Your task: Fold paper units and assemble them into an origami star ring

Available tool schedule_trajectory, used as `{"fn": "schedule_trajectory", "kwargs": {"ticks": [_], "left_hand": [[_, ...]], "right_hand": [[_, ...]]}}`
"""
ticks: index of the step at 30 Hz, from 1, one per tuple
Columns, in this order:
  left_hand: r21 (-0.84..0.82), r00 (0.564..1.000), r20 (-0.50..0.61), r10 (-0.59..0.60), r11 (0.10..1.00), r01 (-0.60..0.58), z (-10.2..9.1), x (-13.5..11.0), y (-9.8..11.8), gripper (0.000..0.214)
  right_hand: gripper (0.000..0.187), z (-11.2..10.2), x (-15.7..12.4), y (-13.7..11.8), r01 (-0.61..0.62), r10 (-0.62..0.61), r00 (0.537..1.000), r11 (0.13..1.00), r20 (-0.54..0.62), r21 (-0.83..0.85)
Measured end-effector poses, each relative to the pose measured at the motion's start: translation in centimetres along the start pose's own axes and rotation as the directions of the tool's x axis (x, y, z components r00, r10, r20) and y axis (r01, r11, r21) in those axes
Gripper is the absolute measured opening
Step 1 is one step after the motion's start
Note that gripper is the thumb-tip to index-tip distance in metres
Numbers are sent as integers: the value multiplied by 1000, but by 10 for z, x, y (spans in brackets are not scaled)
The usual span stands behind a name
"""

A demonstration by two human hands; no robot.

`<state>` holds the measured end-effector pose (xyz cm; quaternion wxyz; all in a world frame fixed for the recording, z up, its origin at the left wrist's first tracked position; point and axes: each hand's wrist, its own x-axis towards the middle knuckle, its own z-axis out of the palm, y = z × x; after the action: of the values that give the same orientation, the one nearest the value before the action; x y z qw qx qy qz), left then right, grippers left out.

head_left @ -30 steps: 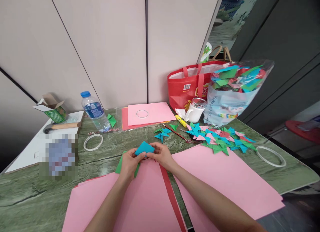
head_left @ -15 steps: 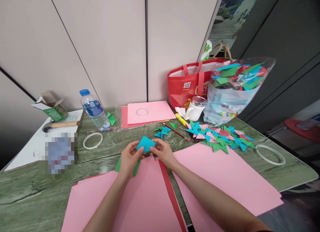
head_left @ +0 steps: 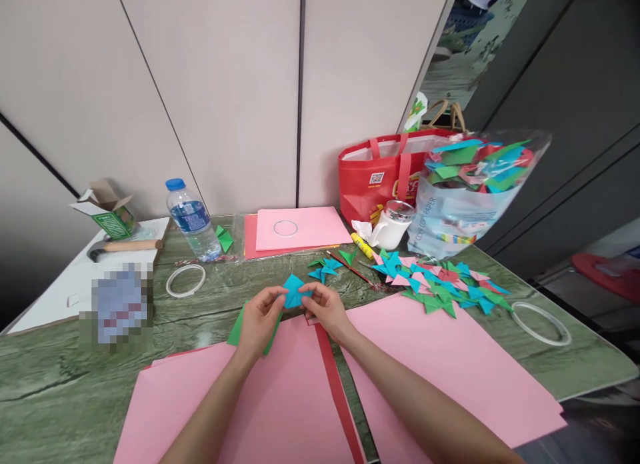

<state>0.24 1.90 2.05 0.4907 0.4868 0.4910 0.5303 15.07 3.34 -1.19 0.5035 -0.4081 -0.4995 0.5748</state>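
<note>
A small piece of folded blue paper (head_left: pixel 294 292) is held up between both hands, just above the table. Its left side is pinched by the thumb and fingers of my left hand (head_left: pixel 263 317). My right hand (head_left: pixel 327 311) grips the opposite side the same way. Fold lines show on the face toward me. Partly hidden under my left hand is green paper (head_left: pixel 273 337). Below my forearms lie large pink sheets (head_left: pixel 280 391) with a red edge showing. Behind my right hand sit blue and green folded pieces (head_left: pixel 325 269).
Many folded paper pieces (head_left: pixel 440 281) are heaped at right, near a filled plastic bag (head_left: pixel 445 217), white mug (head_left: pixel 393 225) and red bag (head_left: pixel 365 184). A water bottle (head_left: pixel 193 221), tape roll (head_left: pixel 185 281) and hammer (head_left: pixel 125 247) stand or lie at left.
The blue paper has changed from a flat diamond to a shape with folds showing on its face. My fingers have shifted on its sides. The view has tilted slightly.
</note>
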Motion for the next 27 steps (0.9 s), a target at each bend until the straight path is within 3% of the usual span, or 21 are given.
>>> {"fn": "schedule_trajectory", "kwargs": {"ticks": [7,12,16,19,21,23,24,27], "left_hand": [[-52,992,29,-125,991,126,-2,0,3,33],[-39,992,63,-109,993,111,-1,-1,3,41],[69,999,1,-45,997,45,-2,-1,-2,32],[232,996,-28,83,970,-75,-2,0,-6,22],[312,983,-13,185,934,-172,-3,0,-7,16],[302,980,20,196,934,-193,-2,0,-6,16],[256,988,42,146,955,-152,-2,0,-5,18],[71,987,134,-91,994,82,0,-1,0,28]], "right_hand": [[30,-2,2,5,49,-48,999,998,17,-34],[35,-5,1,0,62,-63,998,994,-7,-95],[25,-6,-2,-5,181,-194,981,939,-17,-294],[14,-5,-4,-8,321,-350,937,862,-4,-392],[10,-5,-4,-8,349,-396,918,847,-37,-400],[10,-4,-4,-9,321,-366,928,878,-65,-355],[12,-4,-3,-9,284,-318,946,911,-68,-300],[28,-4,-2,-9,105,-109,993,992,-46,-70]]}}
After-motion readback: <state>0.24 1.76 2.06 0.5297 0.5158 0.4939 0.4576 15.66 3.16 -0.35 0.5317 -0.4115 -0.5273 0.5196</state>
